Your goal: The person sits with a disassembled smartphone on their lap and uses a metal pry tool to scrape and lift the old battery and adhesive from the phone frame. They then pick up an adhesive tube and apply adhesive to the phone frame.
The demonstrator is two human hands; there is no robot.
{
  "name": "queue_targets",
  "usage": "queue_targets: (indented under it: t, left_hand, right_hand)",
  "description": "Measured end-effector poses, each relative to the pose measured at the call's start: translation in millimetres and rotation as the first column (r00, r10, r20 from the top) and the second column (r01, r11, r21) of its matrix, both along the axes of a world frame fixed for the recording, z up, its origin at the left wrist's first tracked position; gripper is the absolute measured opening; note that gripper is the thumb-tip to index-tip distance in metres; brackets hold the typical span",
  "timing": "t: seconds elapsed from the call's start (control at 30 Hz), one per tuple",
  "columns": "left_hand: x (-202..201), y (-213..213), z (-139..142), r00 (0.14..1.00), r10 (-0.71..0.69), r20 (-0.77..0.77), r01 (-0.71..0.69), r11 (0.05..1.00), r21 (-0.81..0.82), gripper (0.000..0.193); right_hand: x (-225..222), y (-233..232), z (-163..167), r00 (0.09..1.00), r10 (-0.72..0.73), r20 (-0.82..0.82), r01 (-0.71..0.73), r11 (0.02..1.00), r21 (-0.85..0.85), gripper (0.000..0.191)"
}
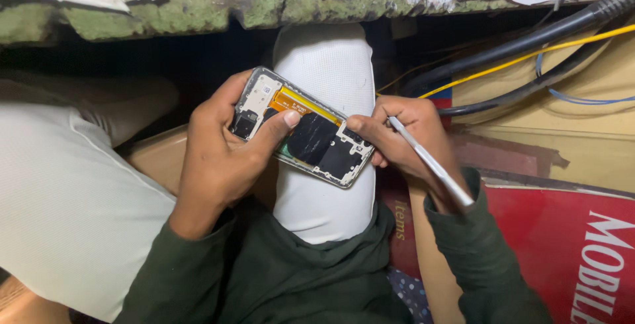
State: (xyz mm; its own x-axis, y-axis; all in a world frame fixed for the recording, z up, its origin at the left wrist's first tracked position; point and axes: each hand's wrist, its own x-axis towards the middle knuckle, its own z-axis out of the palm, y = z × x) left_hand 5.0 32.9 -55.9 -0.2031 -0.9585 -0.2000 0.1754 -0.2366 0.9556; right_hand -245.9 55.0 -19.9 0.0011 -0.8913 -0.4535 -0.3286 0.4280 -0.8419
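My left hand (221,155) grips an opened phone (301,129) with its back cover off, thumb pressed across its middle. The phone shows a black inner plate, an orange-yellow flex strip and a white shield near the camera end. It rests over my knee in white trousers (324,59). My right hand (403,138) holds a thin silver tool (430,162) like a pen, its tip at the phone's lower right corner, with the forefinger touching the phone's edge.
A worn bench edge with peeling white paint and green foam (198,6) runs across the top. Black, yellow and blue cables (529,52) hang at the right. Cardboard and a red printed box (575,251) lie at lower right.
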Motion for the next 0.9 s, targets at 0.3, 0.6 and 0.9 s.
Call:
queue_targets:
  t: [0.3, 0.6, 0.9]
  left_hand:
    - [7, -1, -4, 0.999, -0.019, -0.032, 0.02, 1.0, 0.018, 0.042]
    - [5, -4, -3, 0.998, -0.044, 0.041, 0.043, 0.999, 0.034, 0.04]
    - [6, -7, 1, 0.996, -0.06, 0.072, 0.065, 0.996, -0.061, 0.039]
  right_hand:
    - [-22, -8, 11, 0.989, 0.105, 0.1, -0.119, 0.981, 0.152, 0.019]
    - [-5, -6, 7, 0.999, 0.039, 0.022, -0.04, 0.996, 0.08, 0.026]
    - [21, -13, 9, 0.919, 0.146, -0.366, -0.223, 0.959, -0.178, 0.057]
